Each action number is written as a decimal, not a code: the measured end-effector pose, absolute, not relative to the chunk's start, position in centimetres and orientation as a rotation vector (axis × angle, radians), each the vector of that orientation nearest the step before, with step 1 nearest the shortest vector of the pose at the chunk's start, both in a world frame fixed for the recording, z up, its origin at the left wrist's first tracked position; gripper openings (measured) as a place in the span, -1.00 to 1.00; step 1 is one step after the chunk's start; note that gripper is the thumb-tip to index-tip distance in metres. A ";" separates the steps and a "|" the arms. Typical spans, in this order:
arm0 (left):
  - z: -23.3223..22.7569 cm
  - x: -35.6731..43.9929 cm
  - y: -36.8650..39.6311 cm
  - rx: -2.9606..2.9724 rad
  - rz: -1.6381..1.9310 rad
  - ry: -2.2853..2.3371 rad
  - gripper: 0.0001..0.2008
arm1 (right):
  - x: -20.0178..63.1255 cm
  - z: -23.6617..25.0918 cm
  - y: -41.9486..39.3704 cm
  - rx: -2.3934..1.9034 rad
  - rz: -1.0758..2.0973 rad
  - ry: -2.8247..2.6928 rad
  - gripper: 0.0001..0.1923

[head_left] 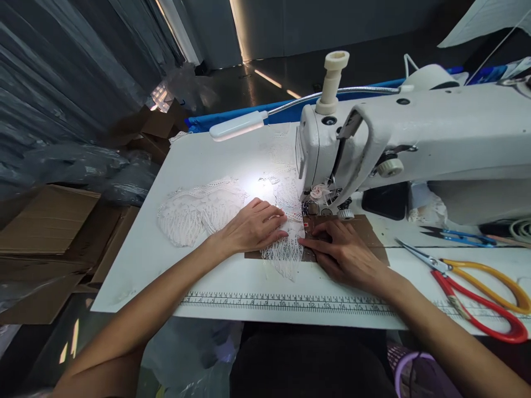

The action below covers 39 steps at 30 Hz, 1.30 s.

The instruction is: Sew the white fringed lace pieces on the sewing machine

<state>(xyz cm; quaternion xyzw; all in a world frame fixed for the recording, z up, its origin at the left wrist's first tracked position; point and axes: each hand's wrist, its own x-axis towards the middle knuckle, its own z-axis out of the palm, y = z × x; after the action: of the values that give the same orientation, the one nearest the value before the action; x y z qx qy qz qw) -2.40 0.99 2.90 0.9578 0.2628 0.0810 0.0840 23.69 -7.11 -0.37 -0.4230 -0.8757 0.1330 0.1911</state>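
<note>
White fringed lace [284, 251] passes beneath the presser foot area of a white sewing machine [327, 143], and its fringe hangs towards me. My left hand [259, 224] lies flat on the lace left of the needle, its fingers stretched out. On the right, my right hand [344, 249] rests over a brown plate [371, 235] with fingers bent and apart. One fingertip touches the lace's right edge. A further bunch of the lace spreads over the table to the left. The machine's parts partly hide the needle.
Red and yellow-handled scissors [443, 268] and blue thread snips [460, 236] lie on the right. A ruler strip [286, 302] runs along the front edge of the white table [136, 265]. A lit lamp [238, 126] hangs above. Cardboard boxes [50, 221] stand left.
</note>
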 end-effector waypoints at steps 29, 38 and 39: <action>1.5 -1.6 -2.1 2.182 0.609 1.441 -0.77 | 24.3 -0.3 -6.7 -1.052 0.362 -2.423 -0.64; 2.3 -2.1 -2.2 2.222 0.504 1.480 -0.79 | 24.2 -0.4 -6.8 -1.053 0.355 -2.411 -0.65; 2.2 -2.0 -2.2 2.239 0.494 1.477 -0.77 | 24.2 -0.4 -6.8 -1.055 0.356 -2.409 -0.65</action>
<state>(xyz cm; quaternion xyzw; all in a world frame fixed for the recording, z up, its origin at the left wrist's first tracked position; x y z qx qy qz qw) -1.99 -2.21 2.20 0.8034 0.5299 0.1771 0.2057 24.16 -6.80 -0.42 -0.3859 -0.8809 0.1300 0.2414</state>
